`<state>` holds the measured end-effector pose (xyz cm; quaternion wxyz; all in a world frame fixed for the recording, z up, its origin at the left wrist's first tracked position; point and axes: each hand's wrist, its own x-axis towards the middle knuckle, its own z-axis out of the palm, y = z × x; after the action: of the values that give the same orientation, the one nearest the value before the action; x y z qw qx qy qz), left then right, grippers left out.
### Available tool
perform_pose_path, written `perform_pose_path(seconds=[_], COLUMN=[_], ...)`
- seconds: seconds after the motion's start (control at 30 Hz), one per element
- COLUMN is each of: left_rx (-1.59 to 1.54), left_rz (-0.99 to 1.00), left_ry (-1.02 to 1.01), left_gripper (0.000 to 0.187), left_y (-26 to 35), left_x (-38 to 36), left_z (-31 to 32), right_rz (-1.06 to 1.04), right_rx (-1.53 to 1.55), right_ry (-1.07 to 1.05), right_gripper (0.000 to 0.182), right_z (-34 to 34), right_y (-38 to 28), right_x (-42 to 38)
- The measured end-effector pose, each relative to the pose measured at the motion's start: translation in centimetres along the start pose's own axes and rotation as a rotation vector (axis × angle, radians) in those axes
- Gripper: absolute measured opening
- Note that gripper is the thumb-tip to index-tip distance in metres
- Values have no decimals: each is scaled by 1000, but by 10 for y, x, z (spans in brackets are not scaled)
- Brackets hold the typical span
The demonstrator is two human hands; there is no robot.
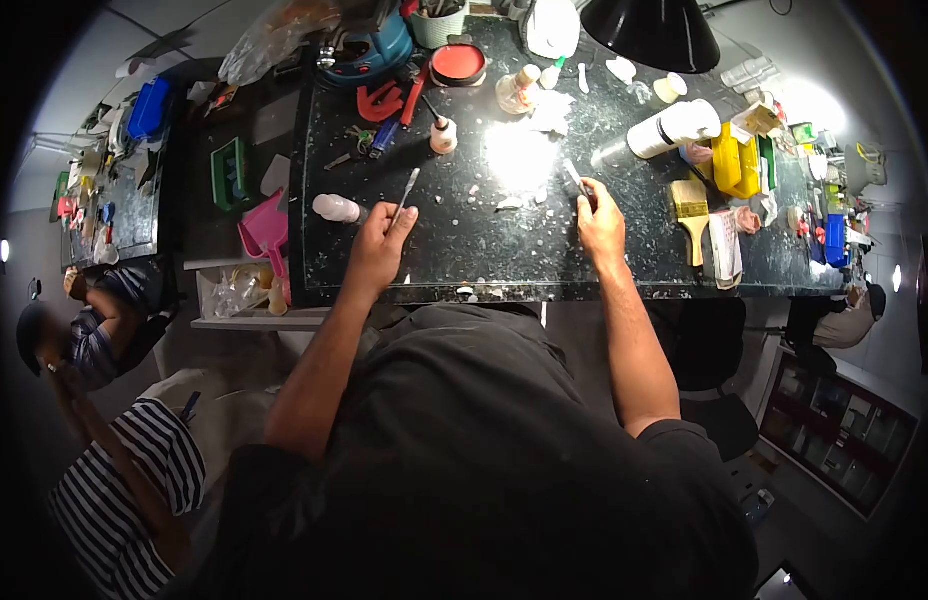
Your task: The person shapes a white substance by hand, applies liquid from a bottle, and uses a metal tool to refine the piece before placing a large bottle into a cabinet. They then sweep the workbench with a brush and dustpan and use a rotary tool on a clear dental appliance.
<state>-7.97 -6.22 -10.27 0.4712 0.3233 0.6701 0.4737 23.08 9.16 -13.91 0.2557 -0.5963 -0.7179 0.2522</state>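
My left hand (378, 248) is closed around a slim metal spatula (412, 185), its flat tip pointing up and away from me. In my right hand (602, 224) is a thin tool with a pale flat blade (572, 172); its exact kind is hard to make out in the glare. Both tools are held above the black speckled workbench (454, 250), well apart from each other. A pinkish-white bottle (336, 208) lies beside my left hand. Farther up stands a small jar with a brush handle in it (443, 136). Pale crumbs (509, 203) are scattered between my hands.
A wide paintbrush (692, 215), a white bottle (674, 128) and a yellow bin (734, 160) are at the right. Keys (362, 140), a red-topped round tin (458, 65) and a blue machine (369, 50) sit at the back left. A lamp (652, 35) overhangs. People sit at both sides.
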Motion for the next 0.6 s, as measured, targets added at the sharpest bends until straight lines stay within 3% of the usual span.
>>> perform_pose_path(seconds=[0.07, 0.13, 0.23, 0.4, 0.53, 0.6], left_rx=[30, 66, 82, 79, 28, 38], left_rz=[-99, -50, -49, -98, -129, -137], left_ry=[-49, -80, -97, -168, -151, -158], left_gripper=[22, 23, 24, 21, 20, 20], left_y=[1, -10, -13, -9, -6, -9], left_x=[-2, 1, 7, 13, 9, 8], left_z=[1, 6, 16, 22, 24, 25], right_rz=[1, -261, -256, -158, -312, -404], right_rx=[-93, -355, -207, -122, 166, 32], right_ry=[-44, 166, -75, -132, -237, -236], right_gripper=[32, 34, 38, 20, 22, 23], right_z=[0, 6, 16, 27, 38, 40], right_y=[11, 1, -19, -33, -40, -53], right_x=[2, 0, 3, 0, -3, -9])
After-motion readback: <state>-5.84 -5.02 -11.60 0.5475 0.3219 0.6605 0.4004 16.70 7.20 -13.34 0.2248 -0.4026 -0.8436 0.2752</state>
